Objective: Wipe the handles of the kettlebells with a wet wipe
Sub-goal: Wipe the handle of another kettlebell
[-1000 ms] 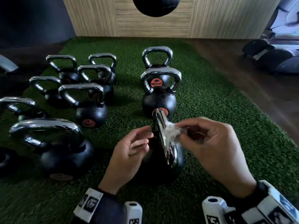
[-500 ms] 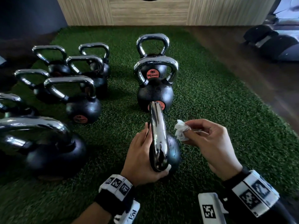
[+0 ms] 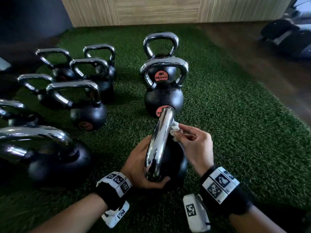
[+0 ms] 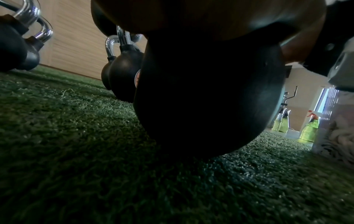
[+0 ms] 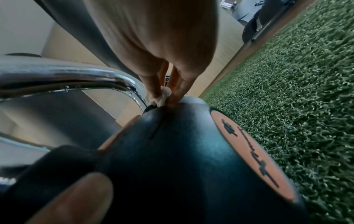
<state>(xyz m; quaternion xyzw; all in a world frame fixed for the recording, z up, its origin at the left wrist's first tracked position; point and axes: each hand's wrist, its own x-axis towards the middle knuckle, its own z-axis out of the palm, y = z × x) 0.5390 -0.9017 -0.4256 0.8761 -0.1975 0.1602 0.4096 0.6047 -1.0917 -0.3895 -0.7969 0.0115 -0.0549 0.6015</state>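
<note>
A black kettlebell with a chrome handle stands on the green turf right in front of me. My left hand grips the near end of that handle, thumb curled under it. My right hand pinches a crumpled white wet wipe against the right side of the handle near its far bend. In the right wrist view the wipe sits where the handle meets the ball. The left wrist view shows mostly the dark ball.
Two more kettlebells stand in a row just beyond. Several others crowd the left side. A wooden box lies at the turf's far edge, dark gym gear at the upper right, and spray bottles farther off.
My right hand has brought the wipe from beside the handle into contact with its far right side. My left hand keeps gripping the handle's near end.
</note>
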